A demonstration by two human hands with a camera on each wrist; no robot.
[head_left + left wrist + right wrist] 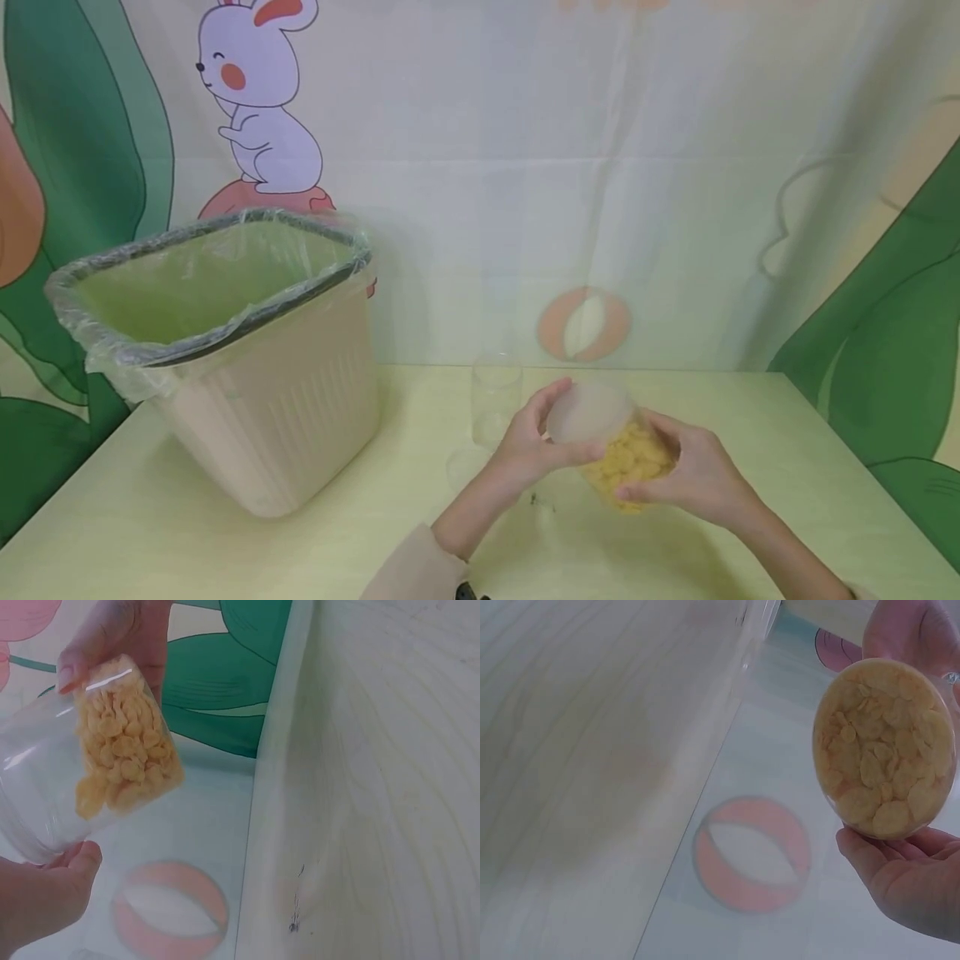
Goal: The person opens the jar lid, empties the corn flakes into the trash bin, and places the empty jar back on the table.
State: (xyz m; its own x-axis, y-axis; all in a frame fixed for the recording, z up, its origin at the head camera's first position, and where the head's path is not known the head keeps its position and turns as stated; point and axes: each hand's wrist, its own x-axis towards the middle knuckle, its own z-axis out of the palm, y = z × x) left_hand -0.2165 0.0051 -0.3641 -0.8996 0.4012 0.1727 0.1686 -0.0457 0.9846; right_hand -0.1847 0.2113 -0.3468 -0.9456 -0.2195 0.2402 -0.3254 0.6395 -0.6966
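Left hand (pixel 527 443) and right hand (pixel 703 473) both curl round tilted jar (pixel 41 761); flakes (pixel 127 746) could spill should either grip slip.

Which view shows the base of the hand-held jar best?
The right wrist view: the jar's base faces the camera, with yellow flakes showing through. The left wrist view has it roughly edge-on; in the head view it is turned away.

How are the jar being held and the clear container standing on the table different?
The held jar has yellow flakes inside; no flakes show in the clear container. The held jar is tilted in the air, while the clear container stands upright on the table. Both are round with see-through walls.
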